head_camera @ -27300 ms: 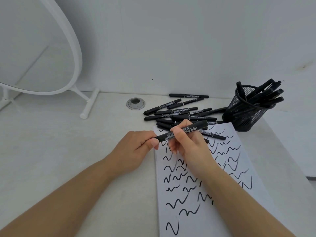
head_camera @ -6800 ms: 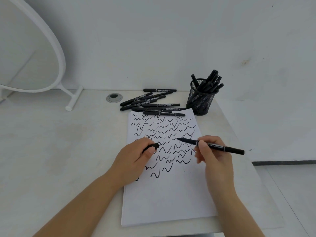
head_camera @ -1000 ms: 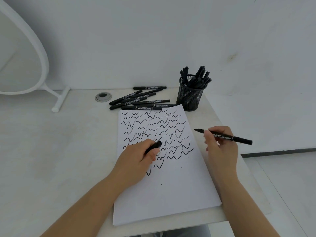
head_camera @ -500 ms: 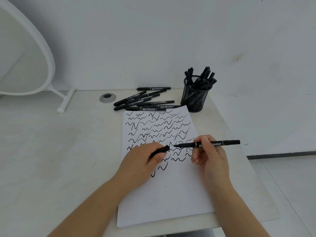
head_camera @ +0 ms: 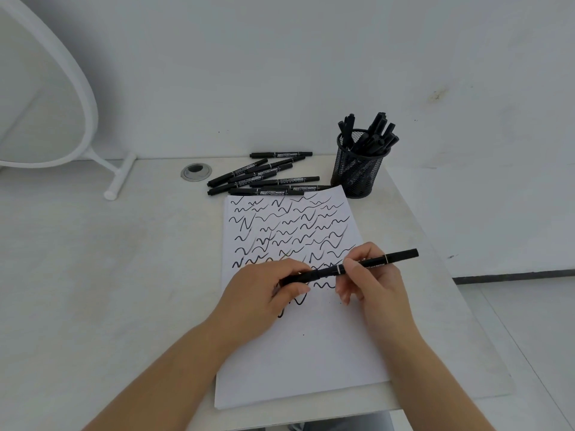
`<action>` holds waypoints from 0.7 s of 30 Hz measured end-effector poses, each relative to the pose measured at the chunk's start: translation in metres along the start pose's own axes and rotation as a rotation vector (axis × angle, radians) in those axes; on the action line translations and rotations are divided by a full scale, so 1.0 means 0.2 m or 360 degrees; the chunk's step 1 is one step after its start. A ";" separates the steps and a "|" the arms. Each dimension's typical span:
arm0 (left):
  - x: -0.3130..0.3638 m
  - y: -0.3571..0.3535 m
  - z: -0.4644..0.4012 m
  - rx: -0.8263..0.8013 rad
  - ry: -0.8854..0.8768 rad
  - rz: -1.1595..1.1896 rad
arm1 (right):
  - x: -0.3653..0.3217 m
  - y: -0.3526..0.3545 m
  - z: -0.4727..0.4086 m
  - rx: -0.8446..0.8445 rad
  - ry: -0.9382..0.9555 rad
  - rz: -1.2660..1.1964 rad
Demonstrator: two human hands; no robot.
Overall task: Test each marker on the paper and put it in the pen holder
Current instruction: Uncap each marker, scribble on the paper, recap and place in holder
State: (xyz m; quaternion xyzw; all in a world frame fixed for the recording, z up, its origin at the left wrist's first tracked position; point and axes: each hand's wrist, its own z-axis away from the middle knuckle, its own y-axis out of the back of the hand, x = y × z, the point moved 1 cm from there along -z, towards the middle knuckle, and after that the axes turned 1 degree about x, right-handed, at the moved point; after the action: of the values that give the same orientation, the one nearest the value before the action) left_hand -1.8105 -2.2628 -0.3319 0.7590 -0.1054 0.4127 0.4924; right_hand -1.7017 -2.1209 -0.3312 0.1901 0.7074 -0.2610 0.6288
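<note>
Both forearms come in from the bottom edge, over the lower, blank part of the paper [head_camera: 311, 353], which lies on the white table [head_camera: 109, 275] w/ its near edge close to the table front. Left hand [head_camera: 264, 293] rests on the sheet, fingers curled round the left end of a black marker [head_camera: 348, 267]; thumb tip lies under that end. Can't tell if the cap is fully seated there. Right hand [head_camera: 370, 281] pinches the marker mid-barrel betw. thumb and forefinger, other fingers curled below. Marker sits nearly level just above the paper, right end tilted slightly up and sticking out past the right hand.

Further up, the sheet is covered w/ rows of black squiggles. Just beyond its far edge lie loose markers [head_camera: 264, 178] in a rough pile, one touching the paper's top edge. To their right, at the sheet's far right corner, stands the black mesh pen holder [head_camera: 357, 169], upright, packed w/ markers. Left of the pile: round cable grommet [head_camera: 196, 172]. Far left: white-framed mirror [head_camera: 77, 88] on its stand, against the wall.
</note>
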 end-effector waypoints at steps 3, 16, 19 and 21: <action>0.00 0.00 0.00 0.0034 0.0011 0.0074 | 0.00 0.00 0.01 -0.0018 0.0016 0.0008; 0.00 0.01 0.00 0.0046 -0.0048 0.0043 | -0.01 -0.02 0.01 -0.0130 0.0070 0.0084; -0.01 0.01 -0.01 0.0039 -0.0031 0.0007 | 0.00 -0.03 0.01 -0.0135 0.0084 0.0109; -0.01 0.01 -0.01 0.0032 -0.0036 -0.0027 | 0.01 -0.03 0.01 -0.0149 0.0097 0.0107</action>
State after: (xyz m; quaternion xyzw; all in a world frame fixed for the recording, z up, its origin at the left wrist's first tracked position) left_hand -1.8144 -2.2628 -0.3321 0.7693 -0.1002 0.4009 0.4872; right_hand -1.7047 -2.1274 -0.3322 0.1920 0.7307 -0.2005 0.6237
